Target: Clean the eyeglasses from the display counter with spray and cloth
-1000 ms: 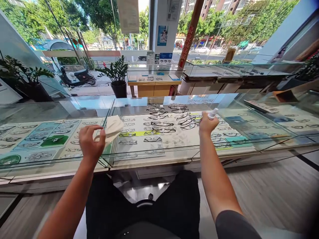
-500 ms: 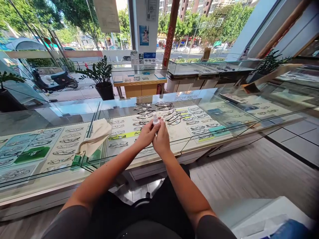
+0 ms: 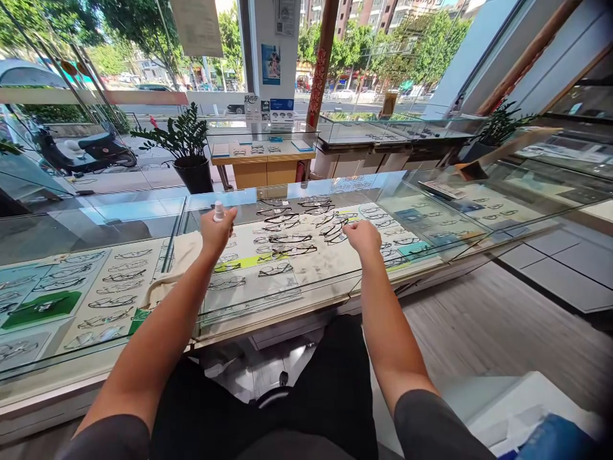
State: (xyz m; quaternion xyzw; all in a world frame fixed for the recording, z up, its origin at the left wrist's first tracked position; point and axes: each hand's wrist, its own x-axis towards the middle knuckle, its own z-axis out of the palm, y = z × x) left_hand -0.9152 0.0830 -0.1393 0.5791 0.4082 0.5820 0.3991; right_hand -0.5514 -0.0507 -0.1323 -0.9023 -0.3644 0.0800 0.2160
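Note:
In my left hand (image 3: 216, 233), over the glass counter top, is a small white spray bottle (image 3: 219, 211), held upright with the fingers wrapped round it. My right hand (image 3: 364, 239) reaches to the right part of the counter. Its thumb and fingertips are pinched at the edge of a dark-framed pair of eyeglasses (image 3: 332, 231), among others lying on the glass. More eyeglasses (image 3: 293, 245) lie in rows between my hands. A beige cloth (image 3: 184, 254) rests on the counter, partly hidden behind my left forearm.
The glass display counter (image 3: 330, 291) runs across in front of me, with several frames inside. A green tray (image 3: 43, 309) lies in its left section. Beyond stand a potted plant (image 3: 190, 167) and a small wooden display table (image 3: 265, 171). A white box-like surface (image 3: 541, 402) is at lower right.
My hands have parted. The left has carried the spray bottle to the left, near the cloth. The right has let go of the bottle and moved right to the eyeglasses.

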